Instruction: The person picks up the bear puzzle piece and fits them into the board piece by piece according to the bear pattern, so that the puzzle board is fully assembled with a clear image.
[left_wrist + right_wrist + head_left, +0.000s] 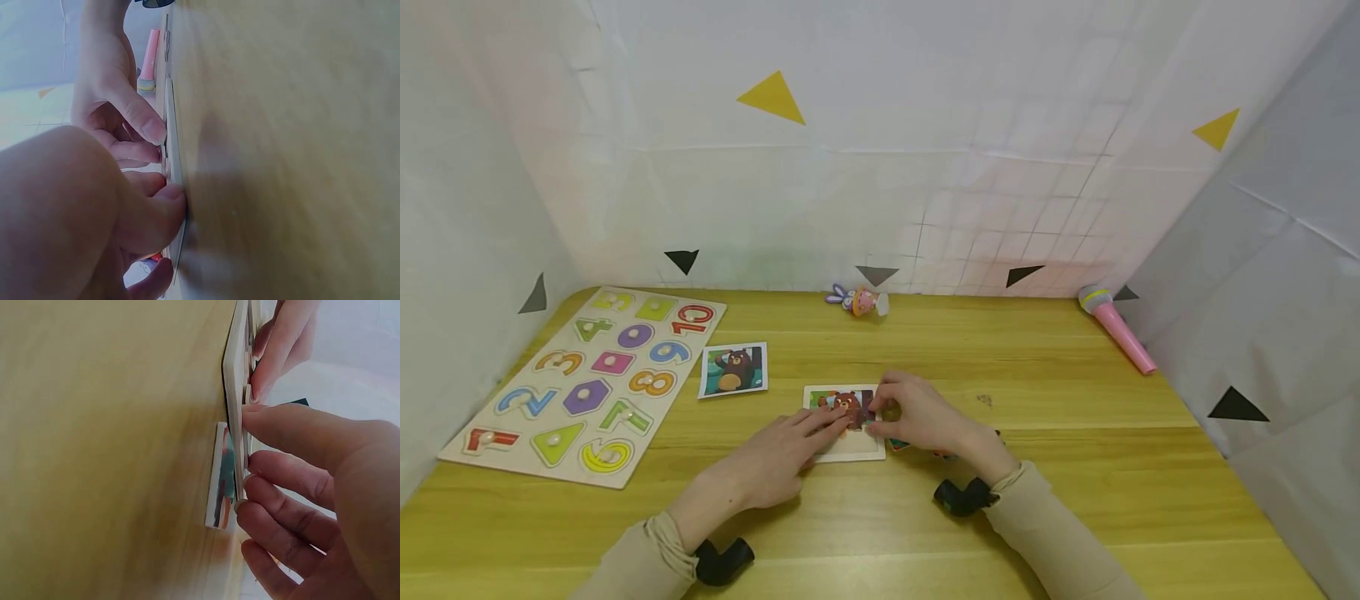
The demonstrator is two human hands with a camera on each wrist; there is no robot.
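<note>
A small wooden puzzle board (850, 456) with a bear picture (847, 403) lies at the middle of the table. My left hand (760, 467) rests on its left part, fingers stretched over the picture, with the thumb (169, 209) at the near edge. At the right side my right hand (928, 412) pinches a thin puzzle piece (247, 447) between thumb and fingers, right at the board's edge. Partly hidden under that hand, loose colourful pieces (898, 445) lie on the table; one such piece (220, 481) shows beside the board in the right wrist view.
A bear picture card (735, 369) lies to the left, beside a number-and-shape peg board (617, 390). A small rabbit-eared figurine (861, 301) lies at the back, and a pink toy microphone (1118, 332) at the back right. Pale walls (880, 200) enclose the table's back and sides.
</note>
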